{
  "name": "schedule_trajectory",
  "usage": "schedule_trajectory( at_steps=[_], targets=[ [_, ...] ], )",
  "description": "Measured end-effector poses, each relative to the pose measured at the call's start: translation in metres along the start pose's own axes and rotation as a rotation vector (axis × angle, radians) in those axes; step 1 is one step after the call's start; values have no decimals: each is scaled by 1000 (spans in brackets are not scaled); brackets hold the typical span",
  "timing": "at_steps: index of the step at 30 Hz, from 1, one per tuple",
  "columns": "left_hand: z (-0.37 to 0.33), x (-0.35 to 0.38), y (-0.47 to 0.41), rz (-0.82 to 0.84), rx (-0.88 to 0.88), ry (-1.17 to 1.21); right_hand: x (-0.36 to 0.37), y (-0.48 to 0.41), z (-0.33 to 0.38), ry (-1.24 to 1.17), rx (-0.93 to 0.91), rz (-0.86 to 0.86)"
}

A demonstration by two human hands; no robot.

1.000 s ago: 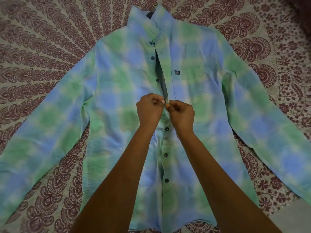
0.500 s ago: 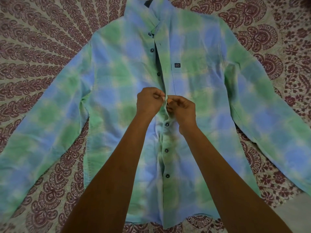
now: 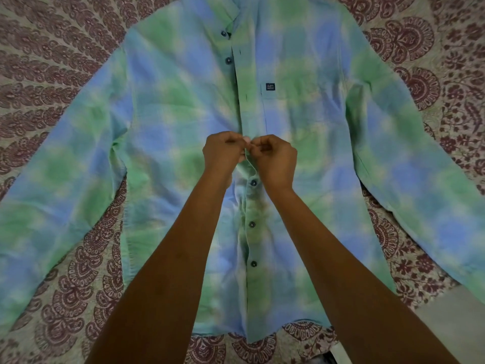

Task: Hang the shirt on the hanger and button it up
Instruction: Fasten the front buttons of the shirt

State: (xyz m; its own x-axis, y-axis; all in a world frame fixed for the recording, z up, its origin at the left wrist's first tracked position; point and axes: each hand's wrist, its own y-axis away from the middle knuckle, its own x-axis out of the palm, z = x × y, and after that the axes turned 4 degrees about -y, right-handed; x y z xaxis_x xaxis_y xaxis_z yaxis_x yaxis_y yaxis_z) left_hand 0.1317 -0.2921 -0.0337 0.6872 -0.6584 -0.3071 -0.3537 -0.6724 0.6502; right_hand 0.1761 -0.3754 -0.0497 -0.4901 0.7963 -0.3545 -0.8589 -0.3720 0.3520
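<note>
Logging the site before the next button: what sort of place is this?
Likely a home, perhaps a bed: the shirt lies spread flat on a maroon paisley-printed cloth like a bedsheet.

Before me lies a printed cloth (image 3: pixel 86 30), pale cream with dark maroon figures. From 9 to 11 o'clock its print runs in curved rows of paisley shapes (image 3: pixel 31 88), fanning outward like the rings of a mandala. From 1 to 3 o'clock I see larger rounded medallions (image 3: pixel 409 38) and, farther out, loose flower and leaf sprigs (image 3: pixel 462 109). More paisley rows show at 7 o'clock and along the near edge at 6. Toward 4 and 5 o'clock the cloth ends in a straight edge, and beyond it is a plain pale grey patch (image 3: pixel 451 327); I cannot tell what that is. At the bottom edge near 5 o'clock sits a small dark and white thing (image 3: pixel 333 359), too cut off to name.
</note>
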Motion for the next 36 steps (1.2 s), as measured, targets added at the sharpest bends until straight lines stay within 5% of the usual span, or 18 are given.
schedule_trajectory(
  at_steps=[5, 15, 25, 31, 36],
  targets=[
    [13, 6, -3, -141, 61, 14, 8, 4, -1, -26, -41, -13],
    [15, 10, -5, -105, -58, 202, 23, 16, -7, 130, -217, -116],
    [16, 7, -10, -44, -58, 218, 25, 16, -15, 38, -197, -125],
    [15, 0, -9, -103, 318, -162, 15, 12, -12, -32, -125, -56],
    [11, -9, -14, -36, 452, -371, 3, -5, -12, -156, 65, 70]
  ],
)
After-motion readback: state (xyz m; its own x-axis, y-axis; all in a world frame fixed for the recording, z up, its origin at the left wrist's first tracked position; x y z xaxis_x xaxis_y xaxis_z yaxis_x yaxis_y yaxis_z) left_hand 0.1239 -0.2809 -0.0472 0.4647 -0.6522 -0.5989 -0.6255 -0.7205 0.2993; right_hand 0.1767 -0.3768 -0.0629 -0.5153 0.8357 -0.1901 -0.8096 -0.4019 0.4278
